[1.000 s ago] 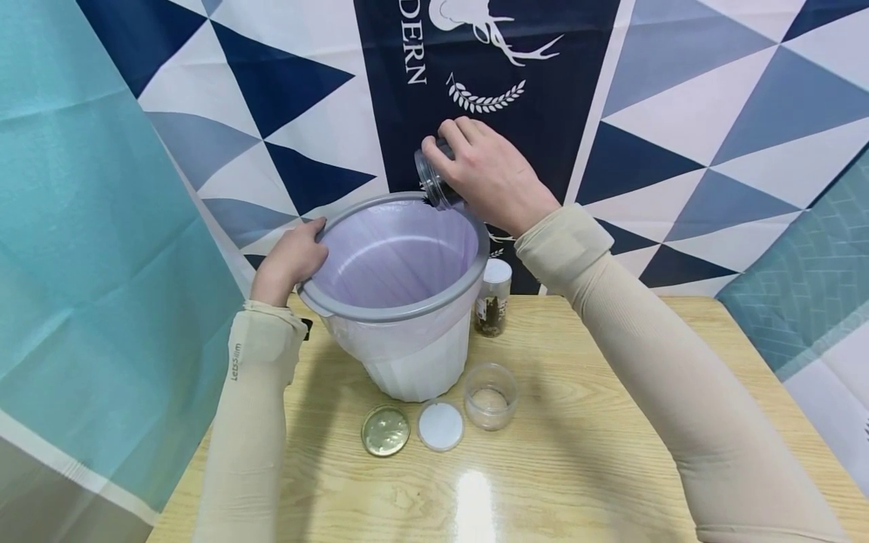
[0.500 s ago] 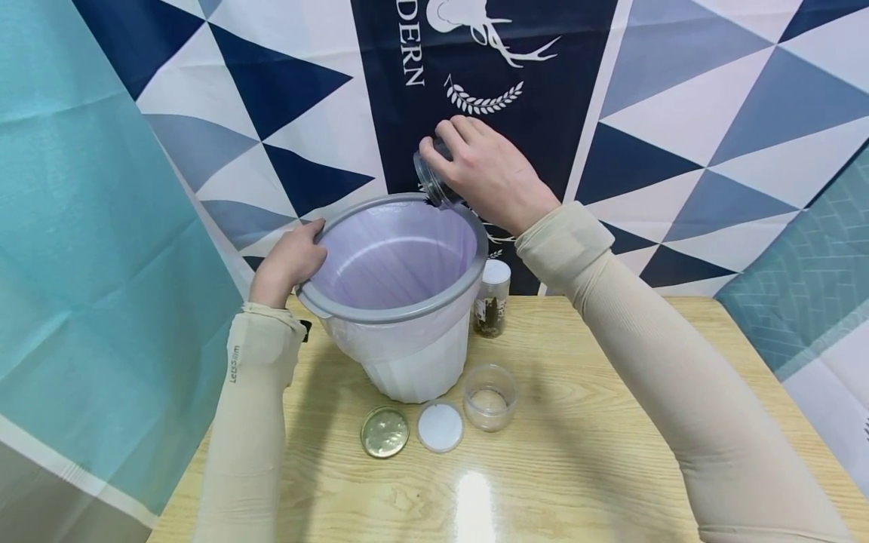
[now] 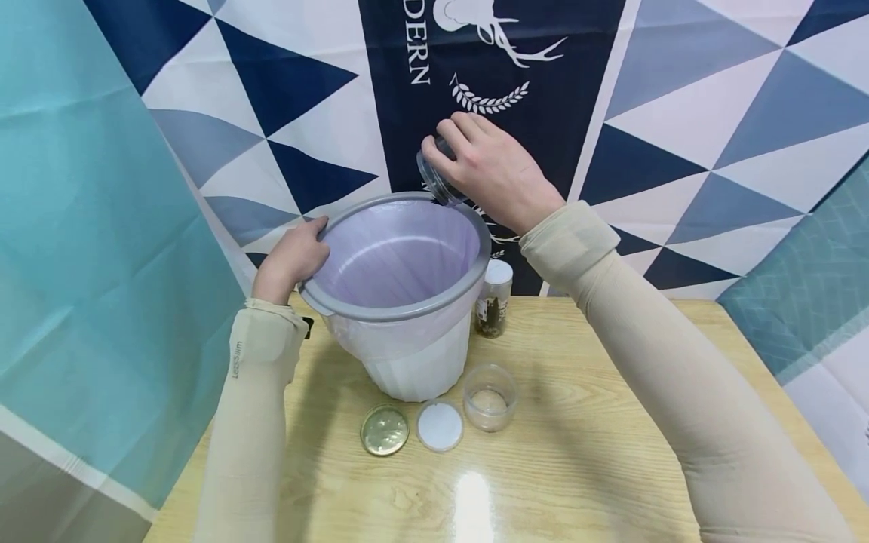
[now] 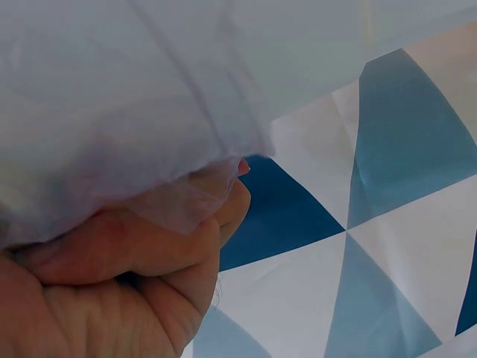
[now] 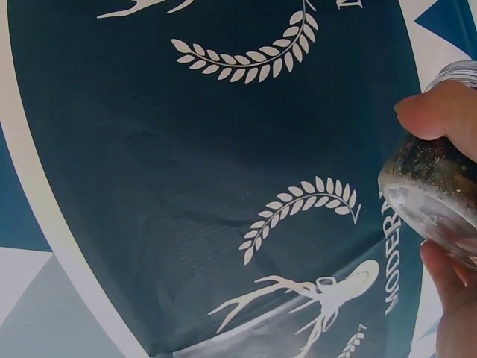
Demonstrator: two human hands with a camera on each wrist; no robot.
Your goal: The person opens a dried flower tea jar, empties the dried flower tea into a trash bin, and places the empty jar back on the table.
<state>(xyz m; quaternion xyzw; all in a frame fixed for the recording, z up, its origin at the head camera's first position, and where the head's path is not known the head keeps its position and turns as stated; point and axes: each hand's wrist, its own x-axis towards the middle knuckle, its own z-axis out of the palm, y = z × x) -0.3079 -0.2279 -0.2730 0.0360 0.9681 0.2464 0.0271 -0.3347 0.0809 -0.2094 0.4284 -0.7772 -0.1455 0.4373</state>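
Note:
A white bin [image 3: 416, 369] with a grey rim and a thin translucent liner stands on the table. My left hand [image 3: 293, 258] grips its rim at the left; in the left wrist view the fingers of that hand [image 4: 127, 276] are curled under the liner [image 4: 141, 179]. Over the rim's back right, my right hand [image 3: 494, 167] holds a clear jar [image 3: 437, 181] tilted, mouth down toward the bin. Dark bits lie inside that jar [image 5: 436, 168] in the right wrist view, with the right hand's fingers [image 5: 443, 112] around it.
Right of the bin stands a clear jar with a white lid [image 3: 493, 298] and dark contents. In front lie a gold lid [image 3: 385, 431], a white lid [image 3: 440, 426] and a clear round container [image 3: 489, 400]. A patterned cloth [image 3: 665, 113] hangs behind the table.
The head view has shifted slightly. Both hands keep their places on the rim and the jar, and the jar stays tilted over the rim.

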